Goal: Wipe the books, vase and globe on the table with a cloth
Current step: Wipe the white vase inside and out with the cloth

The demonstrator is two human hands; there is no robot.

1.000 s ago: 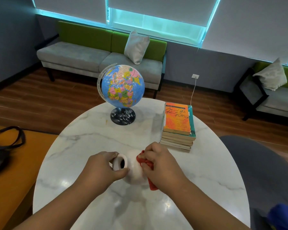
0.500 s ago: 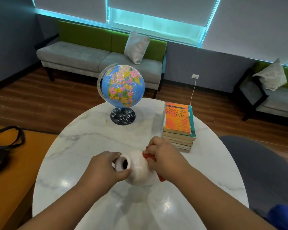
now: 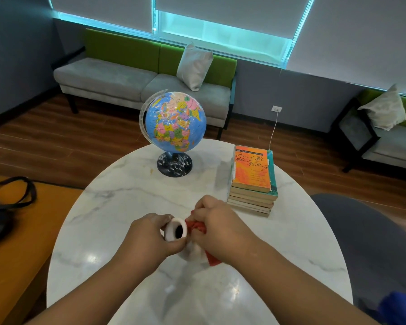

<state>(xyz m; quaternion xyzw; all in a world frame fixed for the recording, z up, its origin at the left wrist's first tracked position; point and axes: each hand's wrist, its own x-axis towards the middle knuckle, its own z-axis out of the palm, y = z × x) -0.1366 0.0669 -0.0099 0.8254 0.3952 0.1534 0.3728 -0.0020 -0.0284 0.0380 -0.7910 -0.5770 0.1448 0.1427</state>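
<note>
Glossy veined marble table (image 3: 117,207), smooth white ceramic vase (image 3: 175,231), crumpled red cloth (image 3: 197,227).

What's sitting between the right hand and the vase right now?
In the head view, a bunched red cloth lies between them: the right hand grips it against the white vase beside its rim.

white vase (image 3: 174,233), red cloth (image 3: 197,227) at its 3 o'clock. globe (image 3: 174,120) at 12 is blue with pink, yellow, green and orange countries, its base (image 3: 174,164) black with white speckles. top book (image 3: 251,171) at 2 is orange, over a teal one. table (image 3: 127,195) is white marble with grey veins.
</note>
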